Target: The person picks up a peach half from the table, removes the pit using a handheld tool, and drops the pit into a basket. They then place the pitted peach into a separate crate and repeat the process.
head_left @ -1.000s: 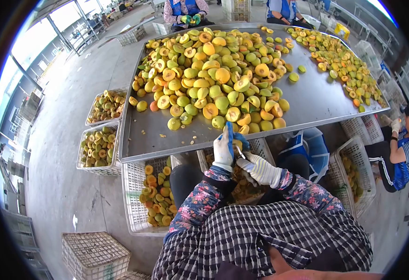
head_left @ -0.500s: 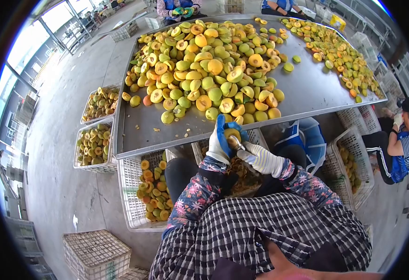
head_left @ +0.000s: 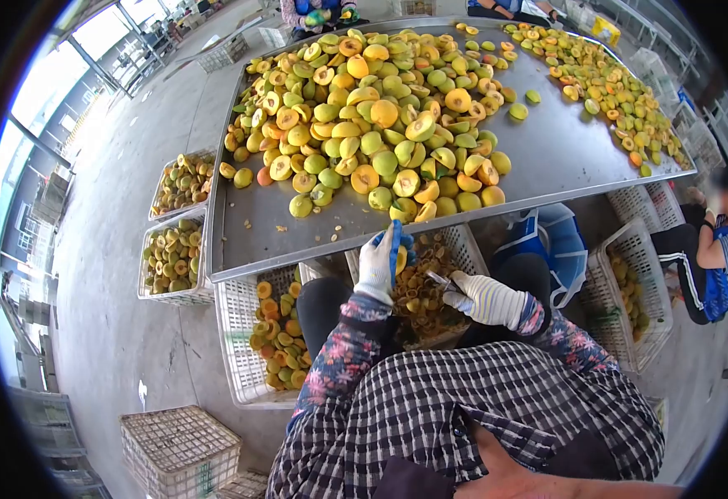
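My left hand [head_left: 378,264], in a white glove with a blue palm, is closed around a yellow peach half [head_left: 401,259] just off the table's front edge. The fingers hide much of the fruit. My right hand [head_left: 493,299], in a striped white glove, grips a small metal pitting tool [head_left: 440,279] whose tip points left, apart from the fruit. Below both hands a crate [head_left: 466,246] between my knees holds brownish pits and scraps. In front, a large heap of cut peaches [head_left: 372,116] lies on the metal table [head_left: 289,246].
Crates of peach halves stand by my left knee [head_left: 247,366], left of the table [head_left: 152,287] and at my right [head_left: 651,320]. A blue bucket-like container [head_left: 559,249] sits under the table edge. A co-worker [head_left: 717,249] sits at right; others are across the table.
My right hand has drawn the tool away from the fruit, moving right and slightly down. My left hand has shifted a little left, still holding the peach half. The view has shifted slightly.
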The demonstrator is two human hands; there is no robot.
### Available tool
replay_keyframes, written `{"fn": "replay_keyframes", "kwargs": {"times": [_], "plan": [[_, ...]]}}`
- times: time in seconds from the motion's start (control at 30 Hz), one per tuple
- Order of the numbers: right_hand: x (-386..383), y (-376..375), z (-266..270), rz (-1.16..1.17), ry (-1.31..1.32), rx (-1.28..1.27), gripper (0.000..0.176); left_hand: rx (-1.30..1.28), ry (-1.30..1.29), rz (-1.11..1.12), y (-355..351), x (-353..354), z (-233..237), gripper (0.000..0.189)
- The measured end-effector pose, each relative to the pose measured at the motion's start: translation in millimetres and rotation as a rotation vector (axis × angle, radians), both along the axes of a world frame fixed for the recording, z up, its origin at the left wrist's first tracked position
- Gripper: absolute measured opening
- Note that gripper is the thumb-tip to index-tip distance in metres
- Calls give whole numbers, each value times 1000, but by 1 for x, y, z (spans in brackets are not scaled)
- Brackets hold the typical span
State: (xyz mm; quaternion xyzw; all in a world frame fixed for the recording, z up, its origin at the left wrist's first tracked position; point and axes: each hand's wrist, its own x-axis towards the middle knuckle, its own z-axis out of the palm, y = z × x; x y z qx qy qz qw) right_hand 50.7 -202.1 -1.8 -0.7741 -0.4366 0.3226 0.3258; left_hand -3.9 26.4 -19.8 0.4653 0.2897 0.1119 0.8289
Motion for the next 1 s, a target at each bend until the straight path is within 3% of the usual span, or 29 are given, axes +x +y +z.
{"fn": "replay_keyframes", "kwargs": {"times": [0.03,0.1,0.17,0.23,0.33,0.43,0.5,0.7,0.83,1.0], "plan": [[3,-2,-5,29,-324,32,37,98,29,-12,2,-6,4,29],[2,-1,20,30,-287,-127,39,600,47,37,24,-26,8,28],[-1,-8,23,44,-308,-157,39,869,151,149,55,-53,30,32],[0,-13,22,33,-277,-156,39,1109,548,74,88,-79,63,37],[0,-11,26,28,-276,-141,39,1476,668,70,125,-92,57,39],[-1,-2,35,22,-277,-141,39,1523,349,76,128,-58,51,40],[-2,3,37,25,-284,-100,40,1450,189,-90,112,-20,59,41],[-4,6,34,51,-306,-146,42,1558,485,-781,80,86,13,55],[-3,-2,33,28,-295,-157,41,1676,598,-829,81,119,-21,58],[-5,-1,40,13,-260,-174,39,1611,520,-816,92,108,0,62]]}}
